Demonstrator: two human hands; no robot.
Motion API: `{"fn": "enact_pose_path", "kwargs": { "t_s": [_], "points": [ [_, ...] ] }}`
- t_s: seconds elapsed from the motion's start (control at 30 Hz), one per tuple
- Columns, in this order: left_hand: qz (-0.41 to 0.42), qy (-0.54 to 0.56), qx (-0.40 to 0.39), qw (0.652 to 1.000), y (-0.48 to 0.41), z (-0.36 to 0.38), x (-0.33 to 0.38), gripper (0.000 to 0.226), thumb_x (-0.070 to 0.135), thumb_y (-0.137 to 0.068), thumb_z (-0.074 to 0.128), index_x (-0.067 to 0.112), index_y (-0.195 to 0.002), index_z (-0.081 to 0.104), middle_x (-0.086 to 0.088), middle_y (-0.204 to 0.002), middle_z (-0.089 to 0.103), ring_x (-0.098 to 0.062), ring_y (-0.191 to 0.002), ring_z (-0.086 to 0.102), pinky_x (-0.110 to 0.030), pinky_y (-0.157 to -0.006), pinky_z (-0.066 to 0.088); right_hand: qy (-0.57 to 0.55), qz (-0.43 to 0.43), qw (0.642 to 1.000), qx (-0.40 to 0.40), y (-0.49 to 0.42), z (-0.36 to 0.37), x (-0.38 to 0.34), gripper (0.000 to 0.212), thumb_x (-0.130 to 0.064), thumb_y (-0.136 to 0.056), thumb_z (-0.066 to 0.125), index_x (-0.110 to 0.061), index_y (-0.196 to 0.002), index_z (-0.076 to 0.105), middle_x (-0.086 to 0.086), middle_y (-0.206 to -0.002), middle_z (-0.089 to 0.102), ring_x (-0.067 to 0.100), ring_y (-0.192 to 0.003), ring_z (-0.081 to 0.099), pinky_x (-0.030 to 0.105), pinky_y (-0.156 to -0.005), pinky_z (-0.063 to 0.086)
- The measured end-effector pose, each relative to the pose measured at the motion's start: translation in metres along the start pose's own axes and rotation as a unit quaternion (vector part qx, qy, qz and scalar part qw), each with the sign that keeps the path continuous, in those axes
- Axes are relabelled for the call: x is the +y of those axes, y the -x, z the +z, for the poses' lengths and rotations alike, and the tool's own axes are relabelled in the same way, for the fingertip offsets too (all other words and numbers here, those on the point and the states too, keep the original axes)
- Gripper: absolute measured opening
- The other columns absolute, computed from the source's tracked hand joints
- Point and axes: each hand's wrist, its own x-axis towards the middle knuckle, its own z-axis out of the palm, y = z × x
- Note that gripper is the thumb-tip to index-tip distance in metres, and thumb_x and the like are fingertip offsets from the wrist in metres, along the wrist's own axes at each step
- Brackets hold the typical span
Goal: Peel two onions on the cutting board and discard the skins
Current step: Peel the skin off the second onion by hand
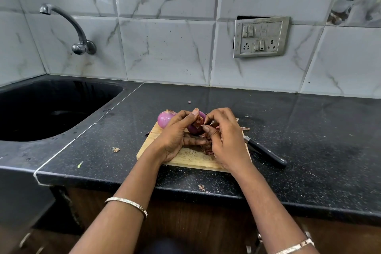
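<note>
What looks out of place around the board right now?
The switch plate on the tiled wall hangs crooked, with a dark gap above it. Skin scraps lie off the cutting board on the counter, one to its left, one near the front edge.

A slim silvery bangle point(126, 205) circles each bare wrist.

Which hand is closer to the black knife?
Right. The right hand, pinching skin, is right next to the knife; the left hand holds the half-peeled onion farther away.
</note>
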Motion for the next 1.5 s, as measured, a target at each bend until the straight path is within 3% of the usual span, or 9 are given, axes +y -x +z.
{"fn": "enact_pose_path", "kwargs": {
  "t_s": [0.2, 0.33, 0.4, 0.5, 0.77, 0.97, 1.17, 1.37, 1.5],
  "points": [
    [-0.003, 0.015, 0.017, 1.000, -0.0028, -0.0019, -0.0003, 0.054, 0.039, -0.099, 0.057, -0.007, -0.129, 0.055, -0.026, -0.111, 0.062, -0.024, -0.073, 0.072, -0.027, -0.052, 0.059, 0.006, 0.015, 1.000, 0.010, 0.0013, -0.0017, -0.0008, 0.014, -0.002, -0.097, 0.058, -0.015, -0.098, 0.056, -0.005, -0.104, 0.050, 0.008, -0.092, 0.051, 0.016, -0.077, 0.041],
    [-0.006, -0.001, 0.025, 1.000, -0.0038, -0.0033, -0.0017, 0.058, 0.039, -0.102, 0.054, -0.013, -0.130, 0.052, -0.029, -0.106, 0.063, -0.026, -0.062, 0.069, -0.027, -0.049, 0.057, 0.000, 0.032, 0.999, 0.017, 0.0021, -0.0029, -0.0019, 0.016, -0.002, -0.098, 0.057, -0.018, -0.097, 0.053, -0.005, -0.100, 0.051, 0.000, -0.091, 0.049, 0.010, -0.075, 0.036],
    [-0.006, -0.001, 0.029, 1.000, -0.0041, -0.0036, -0.0018, 0.056, 0.038, -0.103, 0.054, -0.013, -0.128, 0.053, -0.029, -0.105, 0.063, -0.026, -0.062, 0.069, -0.027, -0.050, 0.057, -0.007, 0.046, 0.998, 0.030, 0.0020, -0.0033, -0.0008, 0.013, -0.005, -0.098, 0.058, -0.017, -0.098, 0.054, -0.006, -0.098, 0.054, 0.002, -0.090, 0.051, 0.014, -0.076, 0.038],
    [-0.004, 0.013, 0.031, 0.999, -0.0035, -0.0032, -0.0014, 0.046, 0.035, -0.104, 0.054, -0.007, -0.123, 0.055, -0.028, -0.108, 0.061, -0.025, -0.065, 0.070, -0.028, -0.051, 0.058, -0.030, 0.066, 0.996, 0.056, 0.0020, -0.0052, -0.0009, 0.010, -0.013, -0.097, 0.063, -0.020, -0.101, 0.056, -0.009, -0.096, 0.061, 0.005, -0.089, 0.058, 0.024, -0.076, 0.047],
    [0.008, 0.001, 0.008, 1.000, -0.0004, -0.0012, 0.0007, 0.045, 0.033, -0.100, 0.056, -0.004, -0.125, 0.055, -0.020, -0.114, 0.062, -0.025, -0.090, 0.070, -0.035, -0.065, 0.062, -0.057, 0.126, 0.989, 0.055, 0.0038, -0.0074, -0.0087, 0.028, -0.041, -0.087, 0.077, -0.028, -0.109, 0.065, -0.013, -0.084, 0.068, -0.008, -0.083, 0.063, 0.006, -0.064, 0.045],
    [0.003, -0.003, 0.002, 1.000, -0.0005, -0.0018, -0.0001, 0.030, 0.027, -0.103, 0.054, 0.005, -0.122, 0.053, -0.020, -0.112, 0.059, -0.026, -0.090, 0.071, -0.039, -0.070, 0.064, -0.059, 0.137, 0.987, 0.065, 0.0024, -0.0072, -0.0064, 0.017, -0.032, -0.088, 0.078, -0.023, -0.103, 0.079, -0.019, -0.086, 0.072, -0.008, -0.081, 0.066, 0.006, -0.070, 0.048],
    [0.002, 0.004, 0.000, 1.000, -0.0005, -0.0016, -0.0013, 0.012, 0.021, -0.103, 0.053, 0.009, -0.105, 0.053, -0.017, -0.112, 0.059, -0.021, -0.084, 0.074, -0.035, -0.067, 0.063, -0.049, 0.124, 0.988, 0.077, 0.0018, -0.0062, -0.0038, 0.019, -0.021, -0.088, 0.077, -0.017, -0.106, 0.080, -0.008, -0.095, 0.076, -0.003, -0.093, 0.067, 0.008, -0.087, 0.047],
    [0.000, 0.010, -0.005, 1.000, -0.0002, -0.0008, 0.0002, 0.022, 0.023, -0.103, 0.053, 0.006, -0.118, 0.051, -0.018, -0.109, 0.063, -0.025, -0.080, 0.074, -0.035, -0.068, 0.065, -0.024, 0.115, 0.990, 0.078, 0.0022, -0.0049, -0.0019, 0.023, -0.008, -0.087, 0.073, -0.015, -0.108, 0.080, -0.003, -0.093, 0.077, -0.011, -0.088, 0.064, 0.000, -0.082, 0.041],
    [0.006, 0.014, -0.002, 1.000, 0.0001, -0.0011, -0.0004, 0.020, 0.025, -0.103, 0.054, 0.007, -0.112, 0.054, -0.016, -0.109, 0.062, -0.021, -0.083, 0.074, -0.038, -0.071, 0.065, -0.038, 0.129, 0.988, 0.073, 0.0020, -0.0065, -0.0058, 0.020, -0.021, -0.088, 0.075, -0.018, -0.108, 0.080, -0.009, -0.098, 0.076, -0.002, -0.098, 0.067, 0.014, -0.093, 0.050]
  ]
}}
